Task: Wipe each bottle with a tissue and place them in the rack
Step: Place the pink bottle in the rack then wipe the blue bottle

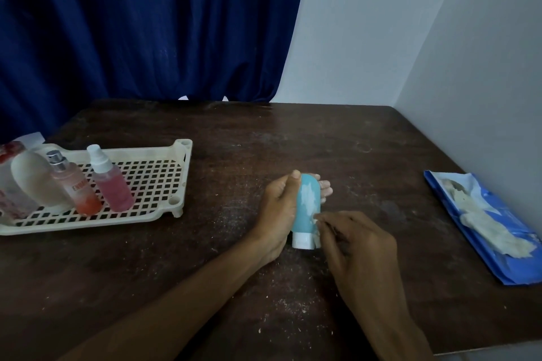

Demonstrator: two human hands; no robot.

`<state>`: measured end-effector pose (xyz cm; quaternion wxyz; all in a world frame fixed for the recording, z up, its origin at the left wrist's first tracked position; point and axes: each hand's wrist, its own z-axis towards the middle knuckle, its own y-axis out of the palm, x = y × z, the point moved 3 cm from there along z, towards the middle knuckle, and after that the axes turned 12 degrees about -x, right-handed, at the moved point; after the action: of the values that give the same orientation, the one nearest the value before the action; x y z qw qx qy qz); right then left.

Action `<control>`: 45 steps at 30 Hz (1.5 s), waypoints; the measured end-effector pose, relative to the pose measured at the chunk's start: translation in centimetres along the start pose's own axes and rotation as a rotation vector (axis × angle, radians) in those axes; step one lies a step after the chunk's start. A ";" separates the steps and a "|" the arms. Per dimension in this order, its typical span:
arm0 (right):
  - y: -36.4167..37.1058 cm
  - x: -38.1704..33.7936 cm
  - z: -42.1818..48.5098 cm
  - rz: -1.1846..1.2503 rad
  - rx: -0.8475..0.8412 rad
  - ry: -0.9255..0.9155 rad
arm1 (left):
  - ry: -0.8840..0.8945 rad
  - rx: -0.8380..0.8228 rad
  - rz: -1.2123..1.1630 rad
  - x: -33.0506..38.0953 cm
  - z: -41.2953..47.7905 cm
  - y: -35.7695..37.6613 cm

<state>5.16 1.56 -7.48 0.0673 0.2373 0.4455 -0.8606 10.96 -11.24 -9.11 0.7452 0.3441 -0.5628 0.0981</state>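
A light blue squeeze bottle (306,208) with a white cap pointing toward me is held over the middle of the brown table. My left hand (277,211) grips it, thumb on the near side and fingers curled round the far side. My right hand (356,246) pinches a small piece of white tissue (316,233) against the bottle's lower right side, next to the cap. At the left edge stands a cream perforated rack (152,182) holding two pink spray bottles (110,182), a white bottle (35,182) and a clear bottle with red print (10,179).
A blue tissue packet (484,228) with crumpled whitish tissue on it lies at the table's right edge by the white wall. A dark blue curtain (146,23) hangs behind the table. White crumbs are scattered over the tabletop (264,138).
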 end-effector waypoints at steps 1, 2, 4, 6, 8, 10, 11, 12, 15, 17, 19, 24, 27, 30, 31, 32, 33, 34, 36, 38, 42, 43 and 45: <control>-0.1 0.3 0.3 0.012 0.008 0.010 | 0.001 -0.005 0.005 0.0 0.0 0.0; -0.3 0.4 0.6 0.020 0.019 0.017 | -0.001 -0.010 0.003 0.0 0.0 0.0; -0.3 0.0 1.3 0.080 0.043 0.033 | -0.006 -0.017 -0.006 0.0 0.0 0.1; -0.2 -0.7 1.5 0.179 0.066 0.069 | -0.008 -0.016 -0.004 0.0 -0.1 0.0; 0.0 -0.9 1.3 0.251 0.107 0.114 | -0.012 -0.008 0.004 -0.1 -0.1 -0.2; 0.0 -0.7 0.9 0.276 0.152 0.155 | -0.016 0.005 0.026 -0.2 0.0 -0.4; 0.0 -0.6 0.7 0.284 0.165 0.172 | -0.017 0.009 0.033 -0.2 0.0 -0.4; 0.1 -0.4 0.6 0.301 0.169 0.184 | -0.018 0.008 0.035 -0.2 0.0 -0.4; 0.8 -0.4 0.2 0.328 0.165 0.187 | -0.020 0.015 0.015 -0.2 0.0 -0.3; 0.9 -0.6 0.0 0.256 0.167 0.129 | -0.020 0.023 0.004 0.0 0.0 -0.2; 0.9 -0.6 -0.4 0.188 0.164 0.092 | -0.021 0.023 -0.022 0.1 0.0 -0.3; 0.5 0.0 -1.0 0.166 0.106 0.068 | -0.026 0.023 -0.028 0.0 0.1 -0.3; 0.2 0.1 -0.7 0.088 0.133 0.023 | -0.018 0.024 -0.033 0.0 0.1 -0.2; 0.1 0.1 -0.4 0.046 0.141 -0.020 | -0.007 0.022 -0.030 0.0 0.0 -0.1; 0.2 0.1 -0.3 0.030 0.142 -0.032 | -0.002 0.019 -0.023 0.1 0.0 -0.1; 0.2 0.1 -0.3 0.012 0.143 -0.042 | 0.002 0.018 -0.018 0.1 0.0 0.0; 0.3 0.1 -0.3 -0.006 0.144 -0.050 | 0.003 0.019 -0.015 0.1 0.0 0.0; 0.4 0.0 -0.3 -0.027 0.142 -0.059 | 0.003 0.022 -0.012 0.2 0.0 0.0; 0.7 -0.2 -0.5 -0.070 0.136 -0.078 | 0.003 0.025 -0.015 0.2 -0.1 -0.1; 0.8 -0.3 -0.9 -0.100 0.115 -0.084 | 0.003 0.022 -0.019 0.2 0.0 -0.1; 0.1 -0.2 -0.7 -0.055 0.141 -0.055 | 0.006 0.003 0.003 0.2 -0.1 0.1; 0.0 -0.1 -0.5 -0.037 0.154 -0.041 | 0.007 -0.003 0.004 0.1 -0.1 0.2; 0.0 -0.3 0.1 -0.010 0.168 -0.031 | 0.006 -0.006 -0.010 0.1 -0.2 0.3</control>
<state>5.38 1.44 -7.34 0.0498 0.2264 0.3720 -0.8988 11.00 -10.90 -8.88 0.7485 0.3441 -0.5590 0.0937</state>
